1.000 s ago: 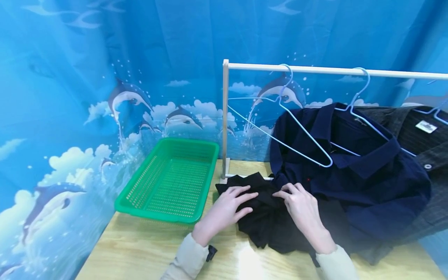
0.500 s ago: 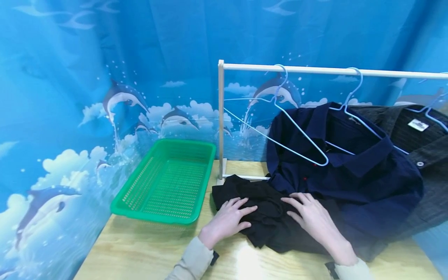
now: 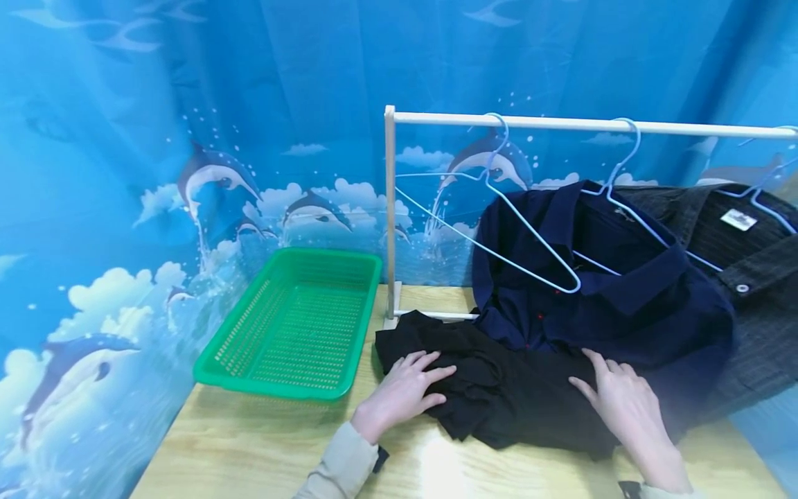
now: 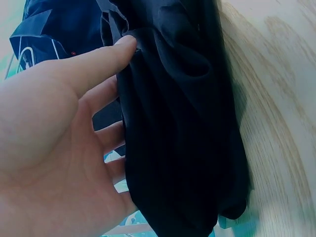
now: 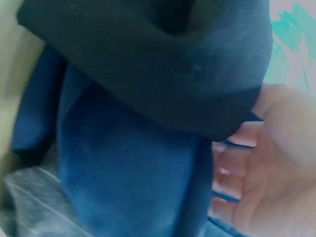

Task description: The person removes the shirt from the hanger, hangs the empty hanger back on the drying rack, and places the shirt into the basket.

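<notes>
A crumpled black garment (image 3: 517,388) lies on the table in front of the rack. My left hand (image 3: 402,391) rests at its left part, fingers spread over the cloth. In the left wrist view, the thumb (image 4: 127,45) lies against the garment's edge, and the fingertips go out of sight behind it. At the garment's right end is my right hand (image 3: 626,402), thumb and fingers apart, beside a navy shirt (image 3: 623,326). The right wrist view has the black cloth hanging over the shirt, partly covering that hand's fingers (image 5: 229,182).
A green plastic basket (image 3: 305,333) stands left of the rack (image 3: 391,208). A bare light-blue hanger (image 3: 530,225) hangs from the rail, with the navy shirt and a dark grey striped garment (image 3: 760,298) further right. A dolphin-print curtain (image 3: 299,104) is behind.
My right hand has moved right along the black garment, away from my left hand, and the cloth now lies more spread out. The left hand has shifted only slightly.
</notes>
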Demonstrator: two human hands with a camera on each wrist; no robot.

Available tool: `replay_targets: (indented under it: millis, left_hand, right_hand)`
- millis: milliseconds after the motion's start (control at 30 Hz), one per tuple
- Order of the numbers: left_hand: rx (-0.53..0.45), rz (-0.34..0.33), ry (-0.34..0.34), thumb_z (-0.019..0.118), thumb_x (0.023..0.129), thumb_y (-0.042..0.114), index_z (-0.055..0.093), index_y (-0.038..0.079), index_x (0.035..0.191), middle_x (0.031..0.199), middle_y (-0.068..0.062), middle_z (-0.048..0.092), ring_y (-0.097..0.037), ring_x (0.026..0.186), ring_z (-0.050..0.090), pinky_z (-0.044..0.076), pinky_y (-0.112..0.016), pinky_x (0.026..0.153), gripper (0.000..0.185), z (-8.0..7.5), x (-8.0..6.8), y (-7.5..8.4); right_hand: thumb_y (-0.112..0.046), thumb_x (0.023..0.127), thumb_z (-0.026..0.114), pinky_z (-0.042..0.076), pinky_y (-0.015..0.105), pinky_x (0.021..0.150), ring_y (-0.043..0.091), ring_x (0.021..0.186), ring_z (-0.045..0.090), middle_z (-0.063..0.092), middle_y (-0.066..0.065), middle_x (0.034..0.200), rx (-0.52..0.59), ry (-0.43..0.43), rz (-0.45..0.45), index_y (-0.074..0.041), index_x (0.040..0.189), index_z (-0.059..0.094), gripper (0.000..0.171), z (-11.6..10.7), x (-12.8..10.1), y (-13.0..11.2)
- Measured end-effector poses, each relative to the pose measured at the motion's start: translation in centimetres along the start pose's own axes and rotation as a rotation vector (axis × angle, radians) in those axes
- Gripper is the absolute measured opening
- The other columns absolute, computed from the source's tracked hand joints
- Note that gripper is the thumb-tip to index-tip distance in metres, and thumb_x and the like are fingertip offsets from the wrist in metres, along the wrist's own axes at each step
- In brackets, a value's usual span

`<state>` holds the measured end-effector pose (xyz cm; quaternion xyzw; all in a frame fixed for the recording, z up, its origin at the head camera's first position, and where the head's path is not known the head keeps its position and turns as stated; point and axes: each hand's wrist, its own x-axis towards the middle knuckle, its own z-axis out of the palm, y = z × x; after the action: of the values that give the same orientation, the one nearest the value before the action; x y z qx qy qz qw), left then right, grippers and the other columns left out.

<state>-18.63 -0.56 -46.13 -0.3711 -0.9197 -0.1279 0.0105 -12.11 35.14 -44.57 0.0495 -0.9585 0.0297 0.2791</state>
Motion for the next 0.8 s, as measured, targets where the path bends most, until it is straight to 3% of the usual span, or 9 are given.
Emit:
replay_targets:
  millis: [100, 200, 333, 367, 467, 600, 700, 800]
  left_hand:
    - [-0.001, 0.003, 0.000, 0.065, 0.099, 0.039, 0.054, 0.030, 0.148, 0.155, -0.010, 0.047, -0.033, 0.140, 0.045, 0.042, -0.053, 0.109, 0.051, -0.1, 0.0, 0.0]
    - [0.000, 0.006, 0.003, 0.065, 0.099, 0.039, 0.055, 0.029, 0.148, 0.155, -0.010, 0.047, -0.033, 0.140, 0.045, 0.042, -0.053, 0.109, 0.051, -0.1, 0.0, 0.0]
    - [0.007, 0.003, 0.006, 0.065, 0.099, 0.039, 0.055, 0.030, 0.148, 0.154, -0.010, 0.047, -0.033, 0.140, 0.046, 0.042, -0.053, 0.109, 0.051, -0.1, 0.0, 0.0]
    - [0.009, 0.001, 0.006, 0.065, 0.099, 0.039, 0.055, 0.030, 0.148, 0.154, -0.010, 0.047, -0.032, 0.139, 0.046, 0.043, -0.053, 0.109, 0.051, 0.0, 0.0, -0.1]
    - [0.013, -0.003, 0.005, 0.065, 0.099, 0.039, 0.055, 0.030, 0.148, 0.155, -0.010, 0.047, -0.032, 0.139, 0.046, 0.042, -0.052, 0.109, 0.051, -0.1, -0.1, -0.2]
    - [0.008, -0.012, -0.004, 0.065, 0.099, 0.039, 0.054, 0.030, 0.148, 0.155, -0.009, 0.046, -0.032, 0.140, 0.045, 0.042, -0.053, 0.110, 0.051, -0.2, -0.1, -0.3]
    - [0.003, -0.015, -0.017, 0.065, 0.100, 0.040, 0.054, 0.030, 0.148, 0.156, -0.009, 0.045, -0.032, 0.141, 0.044, 0.042, -0.053, 0.110, 0.051, -0.3, -0.1, -0.3]
    - [0.010, -0.015, -0.032, 0.064, 0.100, 0.040, 0.054, 0.030, 0.148, 0.156, -0.008, 0.045, -0.031, 0.141, 0.044, 0.043, -0.052, 0.109, 0.050, -0.3, 0.0, -0.3]
  right_hand:
    - [-0.014, 0.074, 0.087, 0.044, 0.053, 0.056, 0.038, 0.067, 0.059, 0.071, 0.013, 0.077, 0.036, 0.019, -0.039, -0.008, 0.114, 0.068, 0.045, 0.0, 0.1, -0.3]
    - [-0.008, 0.075, 0.086, 0.038, 0.043, 0.045, 0.028, 0.055, 0.054, 0.071, 0.009, 0.074, 0.099, 0.070, -0.035, -0.015, 0.111, 0.071, 0.040, -0.3, 0.8, -1.2]
    - [-0.007, 0.079, 0.085, 0.027, 0.032, 0.037, 0.015, 0.044, 0.044, 0.075, 0.010, 0.088, 0.187, 0.149, -0.030, -0.021, 0.114, 0.071, 0.040, -1.0, 2.7, -3.3]
    - [-0.006, 0.080, 0.084, 0.028, 0.032, 0.038, 0.014, 0.044, 0.042, 0.076, 0.009, 0.091, 0.209, 0.169, -0.043, -0.021, 0.114, 0.072, 0.040, -1.0, 3.4, -4.0]
    - [-0.002, 0.078, 0.085, 0.037, 0.034, 0.043, 0.015, 0.053, 0.055, 0.077, 0.006, 0.097, 0.281, 0.220, -0.101, -0.018, 0.113, 0.073, 0.040, -1.0, 5.5, -6.2]
    - [0.001, 0.081, 0.083, 0.046, 0.033, 0.052, 0.014, 0.062, 0.062, 0.077, 0.003, 0.094, 0.399, 0.246, -0.129, -0.018, 0.112, 0.074, 0.038, -0.6, 8.1, -9.6]
    - [0.002, 0.085, 0.079, 0.056, 0.031, 0.059, 0.013, 0.067, 0.068, 0.077, 0.002, 0.097, 0.520, 0.175, -0.166, -0.016, 0.117, 0.072, 0.037, -0.1, 9.3, -12.1]
    - [-0.004, 0.088, 0.079, 0.060, 0.037, 0.068, 0.018, 0.087, 0.074, 0.076, 0.002, 0.106, 0.531, 0.036, -0.235, -0.015, 0.124, 0.068, 0.040, 1.5, 9.3, -13.6]
